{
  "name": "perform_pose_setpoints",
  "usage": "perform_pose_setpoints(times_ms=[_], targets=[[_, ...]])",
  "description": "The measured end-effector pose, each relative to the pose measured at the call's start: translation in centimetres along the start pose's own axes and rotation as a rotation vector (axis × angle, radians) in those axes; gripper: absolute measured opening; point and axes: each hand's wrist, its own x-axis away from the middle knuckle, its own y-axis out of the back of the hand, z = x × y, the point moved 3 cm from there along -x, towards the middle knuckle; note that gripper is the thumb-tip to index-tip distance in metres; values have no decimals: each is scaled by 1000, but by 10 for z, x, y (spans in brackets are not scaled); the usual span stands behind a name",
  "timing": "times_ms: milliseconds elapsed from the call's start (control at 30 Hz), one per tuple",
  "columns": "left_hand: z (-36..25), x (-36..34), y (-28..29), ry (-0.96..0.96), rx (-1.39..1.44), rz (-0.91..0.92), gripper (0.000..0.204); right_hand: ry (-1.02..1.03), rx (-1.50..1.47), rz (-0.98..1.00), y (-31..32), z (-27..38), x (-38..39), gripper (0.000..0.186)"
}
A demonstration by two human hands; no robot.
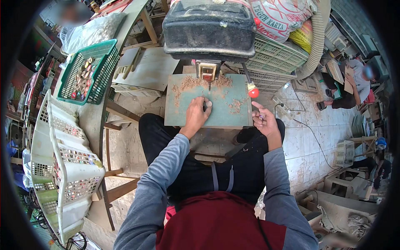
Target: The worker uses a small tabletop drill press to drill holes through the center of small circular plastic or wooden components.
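- One left hand, one right hand: centre
- One drill bit: upper centre
- One green basket: upper left
- One white sack, one yellow sack: upper right

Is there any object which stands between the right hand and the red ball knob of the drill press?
Nothing visible stands between them: the right hand is just below the red ball knob in the picture, one finger pointing toward it. The wood shavings lie left of this gap.
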Motion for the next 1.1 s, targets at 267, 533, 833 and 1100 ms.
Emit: perform_pose_setpoints(times_ms=[267,533,833,1100], targets=[[6,-5,-4,112,62,-25,32,14,37,-63,3,0,0,41],[18,-15,-6,85,42,41,33,51,47,-134,2,1,1,36],[36,-45,-14,17,-34,42,32,244,196,-209,-22,5,12,28],[32,-48,-12,8,-49,-10,33,499,592,-244,-143,47,44,44]])
